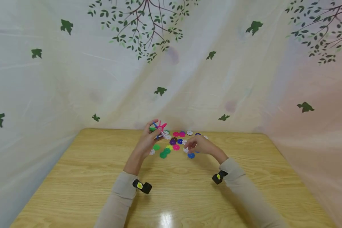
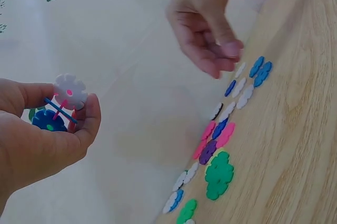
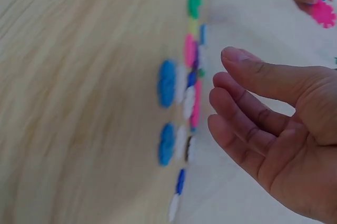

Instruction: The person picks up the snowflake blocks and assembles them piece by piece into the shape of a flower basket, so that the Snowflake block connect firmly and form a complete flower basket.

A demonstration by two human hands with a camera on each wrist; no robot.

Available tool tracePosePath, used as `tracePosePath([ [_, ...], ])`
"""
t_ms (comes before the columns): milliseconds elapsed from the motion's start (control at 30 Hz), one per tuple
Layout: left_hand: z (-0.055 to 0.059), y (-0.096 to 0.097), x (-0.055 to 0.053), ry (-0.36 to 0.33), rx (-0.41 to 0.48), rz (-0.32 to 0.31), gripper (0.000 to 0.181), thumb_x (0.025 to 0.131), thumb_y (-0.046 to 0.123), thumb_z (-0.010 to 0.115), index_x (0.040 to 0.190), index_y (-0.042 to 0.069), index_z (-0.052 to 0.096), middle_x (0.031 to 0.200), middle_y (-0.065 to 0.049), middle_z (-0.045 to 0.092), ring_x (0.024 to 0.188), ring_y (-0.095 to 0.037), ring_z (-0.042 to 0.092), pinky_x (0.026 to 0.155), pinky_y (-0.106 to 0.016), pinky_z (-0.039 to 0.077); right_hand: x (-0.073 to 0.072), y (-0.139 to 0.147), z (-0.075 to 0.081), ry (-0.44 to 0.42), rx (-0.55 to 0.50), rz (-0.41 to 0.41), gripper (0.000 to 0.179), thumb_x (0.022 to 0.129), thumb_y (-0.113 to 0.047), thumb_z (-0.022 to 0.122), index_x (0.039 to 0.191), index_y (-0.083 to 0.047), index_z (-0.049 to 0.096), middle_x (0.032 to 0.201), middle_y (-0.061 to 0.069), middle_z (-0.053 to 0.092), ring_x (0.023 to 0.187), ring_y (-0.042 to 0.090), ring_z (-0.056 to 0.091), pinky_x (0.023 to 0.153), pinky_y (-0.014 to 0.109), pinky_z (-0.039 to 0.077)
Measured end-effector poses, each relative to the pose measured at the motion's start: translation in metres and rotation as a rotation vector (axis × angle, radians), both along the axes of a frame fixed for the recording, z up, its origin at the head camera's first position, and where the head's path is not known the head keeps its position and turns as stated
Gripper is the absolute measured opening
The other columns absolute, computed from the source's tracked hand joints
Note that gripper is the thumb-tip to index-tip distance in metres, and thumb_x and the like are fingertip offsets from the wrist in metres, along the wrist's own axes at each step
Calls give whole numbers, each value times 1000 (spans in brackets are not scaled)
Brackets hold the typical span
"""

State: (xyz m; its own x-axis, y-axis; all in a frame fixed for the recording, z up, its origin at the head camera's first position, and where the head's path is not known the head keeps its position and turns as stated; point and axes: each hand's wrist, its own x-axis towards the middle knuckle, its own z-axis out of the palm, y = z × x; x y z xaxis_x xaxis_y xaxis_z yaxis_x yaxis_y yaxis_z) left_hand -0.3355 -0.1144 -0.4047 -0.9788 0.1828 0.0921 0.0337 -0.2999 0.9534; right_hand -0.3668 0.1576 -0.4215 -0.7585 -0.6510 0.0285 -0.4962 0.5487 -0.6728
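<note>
My left hand (image 1: 146,141) grips a small cluster of interlocked snowflake discs (image 2: 70,91) between thumb and fingers, raised above the table's far side. White, blue, pink and green discs show in the cluster; part of it is hidden by the fingers. To the right, my right hand (image 1: 200,144) is held over the loose discs, fingers loosely bent and apart from the thumb. Nothing lies between its fingers in the right wrist view. Closest below it are a white disc (image 1: 186,150) and a blue disc (image 1: 191,155).
Several more flat discs lie scattered near the back edge, among them green discs (image 1: 163,155), a purple disc (image 1: 173,142) and a pink disc (image 1: 176,147). The wooden table (image 1: 171,190) ends at a hanging cloth (image 1: 125,95) printed with leaves.
</note>
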Motion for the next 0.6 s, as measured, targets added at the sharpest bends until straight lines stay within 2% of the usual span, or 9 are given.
tracePosePath([
  [67,1,-1,-1,-2,12,-1,55,107,4,45,158,7,23,92,-1,58,91,-14,61,97,-33,55,-2,6,-7,-28,36,20,17,89,1,75,105,2,75,92,14,73,82,17,66,72,24,54],
  [167,2,-2,-1,-6,5,0,55,108,4,45,158,7,23,91,0,58,93,-16,61,94,-31,56,-6,13,-17,-26,59,56,19,87,1,77,106,2,76,93,14,73,82,15,64,74,23,54],
  [333,3,-2,0,-8,-25,-2,51,108,5,44,156,9,27,96,-3,55,98,-21,60,104,-43,53,-9,17,-28,48,91,93,21,83,2,79,104,0,77,88,11,70,80,11,59,73,21,52],
  [433,3,-1,1,-7,-36,-7,49,108,5,44,155,10,29,98,-3,54,100,-22,60,109,-49,49,-8,16,-30,75,108,87,19,81,2,80,99,-1,75,87,9,69,79,11,57,72,21,50],
  [600,2,-2,2,1,-38,-22,52,108,5,43,157,8,26,94,-1,54,94,-16,59,112,-55,45,-5,14,-29,23,90,36,20,80,4,81,95,-2,69,88,8,68,81,13,58,73,23,51],
])
